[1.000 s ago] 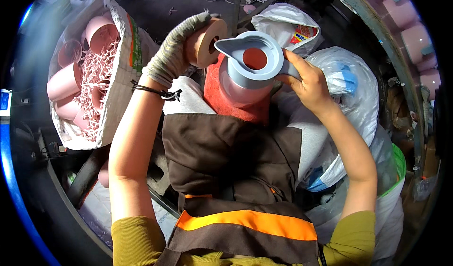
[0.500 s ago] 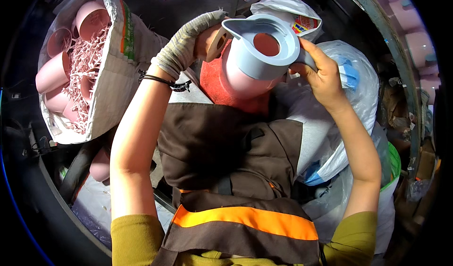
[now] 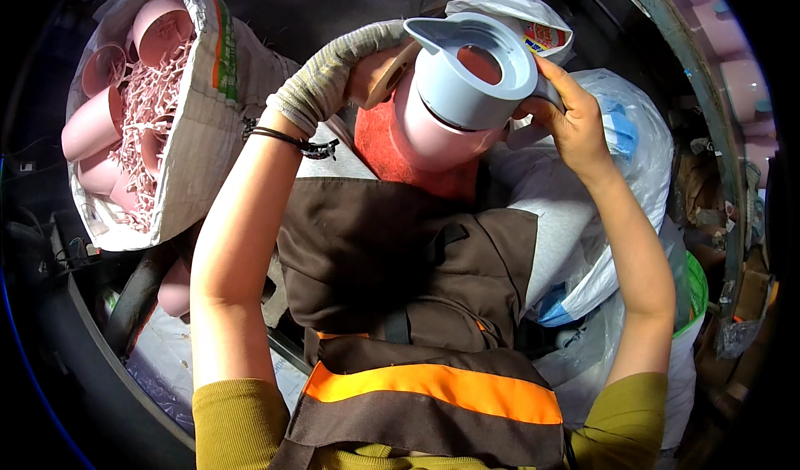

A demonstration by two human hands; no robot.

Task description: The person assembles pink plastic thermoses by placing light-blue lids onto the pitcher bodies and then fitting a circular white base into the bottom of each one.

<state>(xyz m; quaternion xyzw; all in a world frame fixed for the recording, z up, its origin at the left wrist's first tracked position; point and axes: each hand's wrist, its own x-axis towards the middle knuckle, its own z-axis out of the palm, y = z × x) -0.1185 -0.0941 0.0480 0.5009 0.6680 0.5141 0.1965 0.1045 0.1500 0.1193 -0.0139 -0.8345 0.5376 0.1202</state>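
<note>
A pink jug body stands above my lap against a red cloth-like surface. On it sits a light-grey spouted collar with a round opening and a grey handle; a narrow dark gap shows along the collar's lower edge. My right hand grips the handle, thumb and fingers closed around it. At the jug's left side is my left hand, in a grey knitted covering and curved against the jug; its fingertips are hidden. A tan piece with a dark slot lies at its thumb; I cannot tell what it is.
At left a white woven sack holds pink cups and thin pink plastic scraps. Clear plastic bags lie at right. Beyond a metal frame edge, pink jugs stand in a row.
The grey collar has shifted slightly up and right and tilted, and a dark gap now shows between it and the pink body. My right hand has turned a little with the handle.
</note>
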